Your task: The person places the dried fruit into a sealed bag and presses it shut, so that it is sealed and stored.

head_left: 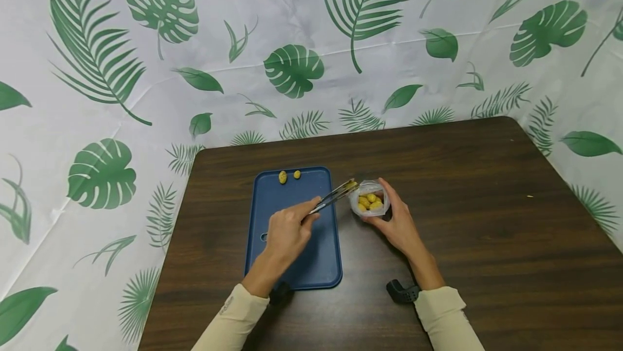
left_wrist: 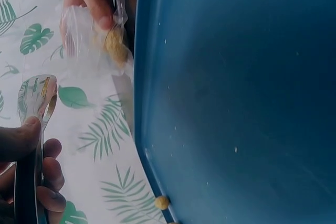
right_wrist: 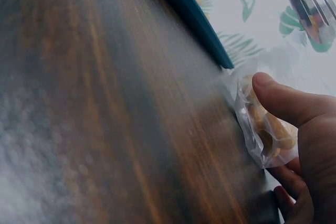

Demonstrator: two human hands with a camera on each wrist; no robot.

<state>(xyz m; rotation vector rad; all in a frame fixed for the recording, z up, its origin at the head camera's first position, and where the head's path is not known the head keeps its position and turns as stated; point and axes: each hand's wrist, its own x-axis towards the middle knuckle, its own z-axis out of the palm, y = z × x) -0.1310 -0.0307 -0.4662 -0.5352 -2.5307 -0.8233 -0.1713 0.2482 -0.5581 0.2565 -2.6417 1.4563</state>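
Observation:
My left hand (head_left: 290,230) grips metal tongs (head_left: 332,196) whose slotted tips point right, with a small yellow piece (head_left: 351,184) between them. Those tips are just at the upper left of the opening of a clear plastic bag (head_left: 355,205). Thumb and fingers of my right hand (head_left: 398,225) hold the bag around its side. Several yellow, nut-like lumps (head_left: 371,198) lie inside; through the plastic they look rough in the left wrist view. Two more yellow lumps, one (head_left: 283,177) larger than the other (head_left: 297,174), sit at the far edge of a blue tray (head_left: 316,264).
The tray lies on a dark wooden table (head_left: 486,221), left of the bag. A leaf-printed white cloth (head_left: 233,97) hangs behind the table and down its left side. Toward the right on the table is a tiny pale scrap (head_left: 530,196). Small crumbs dot the tray.

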